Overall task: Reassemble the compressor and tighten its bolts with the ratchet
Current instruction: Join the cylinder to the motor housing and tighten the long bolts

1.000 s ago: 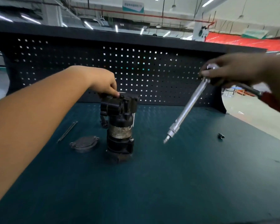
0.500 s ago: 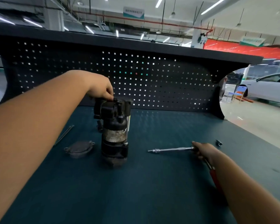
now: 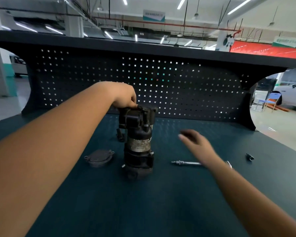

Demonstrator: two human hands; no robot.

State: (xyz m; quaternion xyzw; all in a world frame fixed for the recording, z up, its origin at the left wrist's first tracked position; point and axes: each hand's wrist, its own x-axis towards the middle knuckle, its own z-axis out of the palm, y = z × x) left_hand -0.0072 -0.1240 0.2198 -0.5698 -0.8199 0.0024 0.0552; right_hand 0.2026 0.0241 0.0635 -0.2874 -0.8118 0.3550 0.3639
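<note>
Two hands show; the left hand [image 3: 122, 97] curls its fingers [image 3: 133, 102] on the head of the upright compressor [image 3: 138, 142], likely steadying it on the surface [image 3: 143, 211]; the right hand [image 3: 196, 143], blurred, seems empty, fingers apart, above the ratchet [image 3: 186, 163] lying flat; a loose cover [image 3: 99, 157] waits beside.

A second ago your right hand [image 3: 195, 142] held the ratchet [image 3: 184, 163] up in the upper right of the frame, its shaft slanting down toward the centre. Half a second ago it had laid the tool flat on the table [image 3: 161, 202] right of centre, fingers still round the handle. Now that hand has let go and lifted clear, fingers stretched out and blurred, reaching left toward the compressor [image 3: 138, 142], and the ratchet lies alone, its handle end partly hidden behind your wrist.
</note>
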